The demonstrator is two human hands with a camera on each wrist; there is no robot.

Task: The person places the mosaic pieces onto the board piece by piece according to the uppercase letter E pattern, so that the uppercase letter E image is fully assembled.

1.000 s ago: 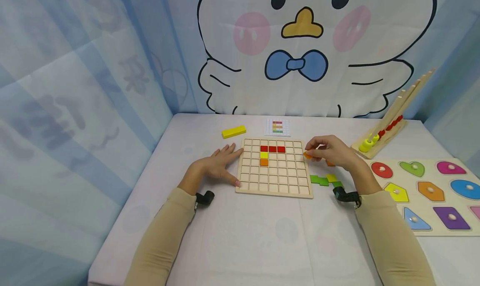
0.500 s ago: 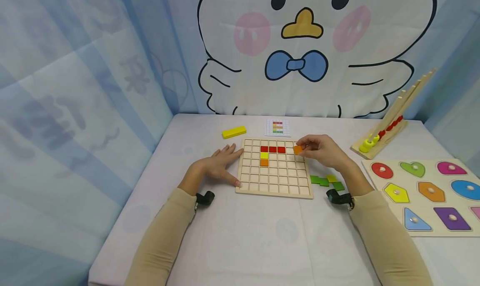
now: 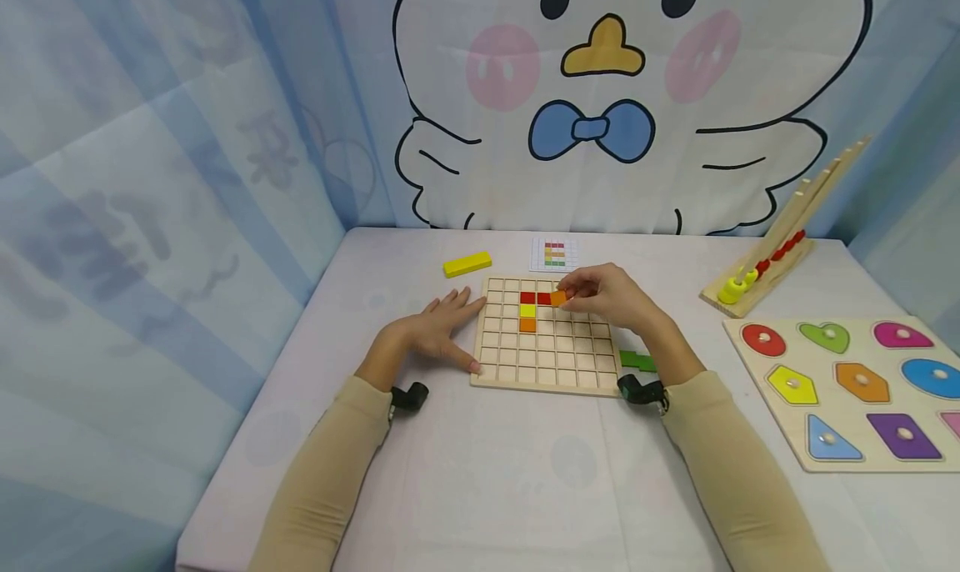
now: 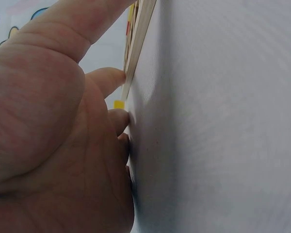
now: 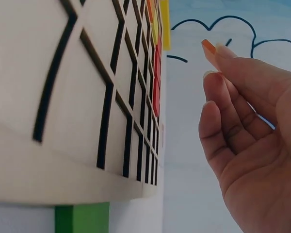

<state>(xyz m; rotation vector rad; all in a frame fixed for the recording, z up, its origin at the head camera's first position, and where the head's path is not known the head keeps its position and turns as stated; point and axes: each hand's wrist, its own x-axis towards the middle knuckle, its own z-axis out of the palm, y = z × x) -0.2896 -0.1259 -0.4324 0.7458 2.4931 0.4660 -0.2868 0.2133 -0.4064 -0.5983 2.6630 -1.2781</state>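
A wooden grid board [image 3: 510, 372] lies flat on the table, with red tiles [image 3: 528, 298], a yellow tile [image 3: 528, 311] and an orange tile [image 3: 528, 325] in its cells. Between thumb and fingertips, my right hand [image 3: 611, 297] pinches another orange tile [image 3: 558, 298], held above the board near the red row. The right wrist view shows this orange tile [image 5: 209, 47] raised clear of the grid. My left hand [image 3: 435, 332] lies with fingers spread, thumb and fingertips touching the board's left edge; the left wrist view shows its palm [image 4: 63, 126] beside that edge.
Green tiles [image 3: 637, 361] lie by the board's right edge, partly hidden by the right arm. Behind the board are a yellow block [image 3: 467, 264] and a small pattern card [image 3: 554, 255]. A shape puzzle board [image 3: 817, 397] and a wooden bead stand [image 3: 757, 272] occupy the right side.
My right hand has moved left from the board's right side, carrying the orange tile over the grid to the red row. The left hand has stayed in place.
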